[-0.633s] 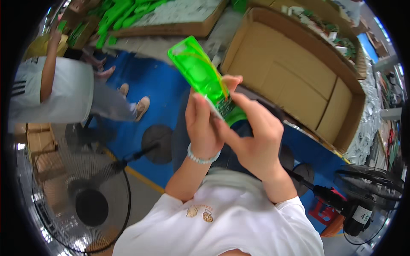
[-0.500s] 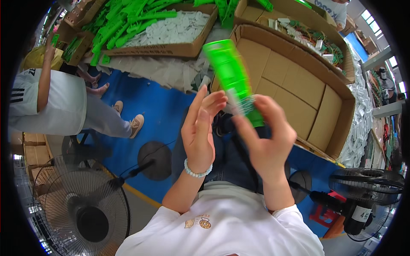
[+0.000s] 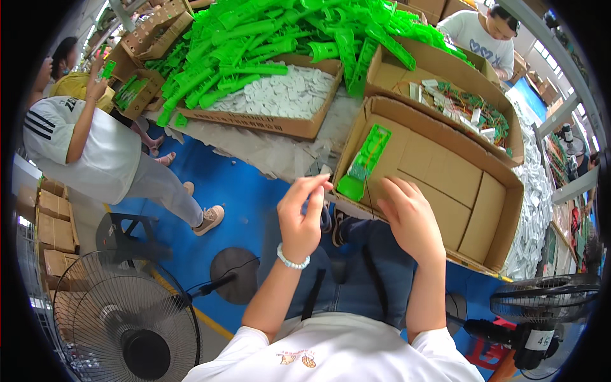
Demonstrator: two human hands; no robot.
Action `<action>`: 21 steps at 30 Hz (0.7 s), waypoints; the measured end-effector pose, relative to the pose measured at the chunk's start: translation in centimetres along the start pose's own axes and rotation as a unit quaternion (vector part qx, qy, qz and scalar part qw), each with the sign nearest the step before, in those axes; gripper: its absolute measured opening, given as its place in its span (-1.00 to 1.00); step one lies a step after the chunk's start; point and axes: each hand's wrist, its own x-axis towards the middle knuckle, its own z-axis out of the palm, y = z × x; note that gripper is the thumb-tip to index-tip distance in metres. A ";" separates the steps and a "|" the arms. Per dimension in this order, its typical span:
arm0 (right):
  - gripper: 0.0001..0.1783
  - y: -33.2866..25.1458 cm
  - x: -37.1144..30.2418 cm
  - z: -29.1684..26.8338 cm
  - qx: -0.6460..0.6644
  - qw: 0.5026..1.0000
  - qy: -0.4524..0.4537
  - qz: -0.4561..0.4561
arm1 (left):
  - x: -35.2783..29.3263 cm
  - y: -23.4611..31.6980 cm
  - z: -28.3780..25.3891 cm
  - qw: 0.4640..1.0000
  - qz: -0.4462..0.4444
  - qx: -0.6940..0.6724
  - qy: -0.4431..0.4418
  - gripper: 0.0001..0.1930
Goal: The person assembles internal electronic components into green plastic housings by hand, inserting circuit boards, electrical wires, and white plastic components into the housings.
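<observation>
A bright green plastic shell (image 3: pixel 375 143) with a small green circuit board (image 3: pixel 363 170) and thin wires rests in the left end of a shallow cardboard box (image 3: pixel 439 172). My right hand (image 3: pixel 410 223) hovers at the near edge of that box, just right of the shell. Its fingers are loosely bent and empty. My left hand (image 3: pixel 299 223), with a beaded bracelet on the wrist, is raised left of the box corner. Its fingers bend forward with the thumb apart, and nothing shows in them.
Green shells (image 3: pixel 254 38) are heaped on the table behind a carton of white plastic pieces (image 3: pixel 286 92). Another box (image 3: pixel 445 105) holds boards and wires. Black fans (image 3: pixel 146 353) stand at both sides. Co-workers are at far left and far right; a stool (image 3: pixel 127 235) is at left.
The green shell has gone from between my hands into the cardboard box, and my right hand has let go of it. My hands are farther apart, and the view has tilted upward.
</observation>
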 end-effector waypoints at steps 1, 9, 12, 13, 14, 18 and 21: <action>-0.69 -0.2 -0.7 -0.5 -0.013 1.000 0.022 0.001 | 1.3 0.2 -0.5 0.999 0.012 0.032 -0.015 -0.80; -0.62 0.0 -5.6 -3.9 -0.047 0.995 0.073 0.054 | 20.2 -3.2 2.3 0.884 0.270 0.377 -0.061 -0.71; -0.63 0.1 -6.0 -5.7 -0.060 0.993 0.093 0.050 | 27.4 -6.1 3.5 0.724 0.363 0.571 -0.133 -0.56; -0.63 0.2 -5.8 -6.6 -0.073 0.992 0.093 0.047 | 28.7 -6.9 4.3 0.688 0.353 0.609 -0.177 -0.50; -0.64 0.1 -5.6 -7.7 -0.087 0.991 0.093 0.044 | 29.9 -7.7 5.1 0.680 0.314 0.625 -0.218 -0.48; -0.70 1.0 -4.0 -10.9 -0.115 0.986 0.104 0.059 | 32.0 -10.3 4.6 0.649 0.276 0.672 -0.227 -0.44; -0.76 4.7 -1.7 -13.6 -0.090 0.969 0.186 0.135 | 32.3 -9.0 4.5 0.620 0.334 0.692 -0.159 -0.62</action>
